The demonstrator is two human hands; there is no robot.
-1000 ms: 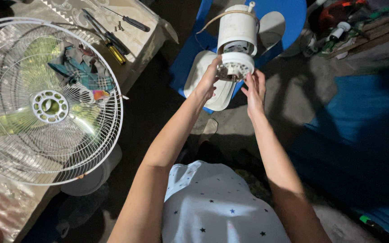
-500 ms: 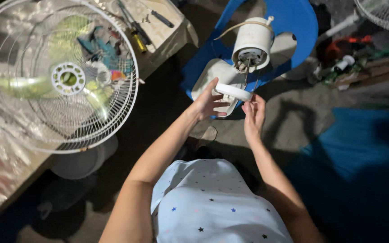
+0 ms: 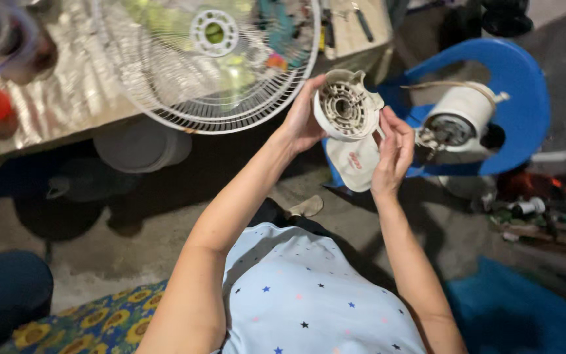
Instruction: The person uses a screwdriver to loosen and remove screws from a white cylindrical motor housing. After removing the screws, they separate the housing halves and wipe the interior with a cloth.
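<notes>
Both hands hold a round white plastic motor cover (image 3: 346,107), its ribbed hollow inside turned up at me. My left hand (image 3: 304,119) grips its left rim. My right hand (image 3: 393,149) holds its right side with fingers curled. To the right, the white fan motor body (image 3: 461,118) lies on a blue plastic chair (image 3: 519,78), its bare metal front facing me. A white fan blade (image 3: 354,164) lies on the chair just below the cover.
A round white wire fan guard (image 3: 207,62) with green blades behind it rests on a foil-covered table (image 3: 54,105) at the upper left, with screwdrivers (image 3: 363,23) near it. A pale bucket (image 3: 140,144) stands under the table. Tools and clutter (image 3: 532,203) lie on the floor at right.
The cover has come off the motor body and both hands have lifted it up and left, nearer to me. The view has swung toward the right.
</notes>
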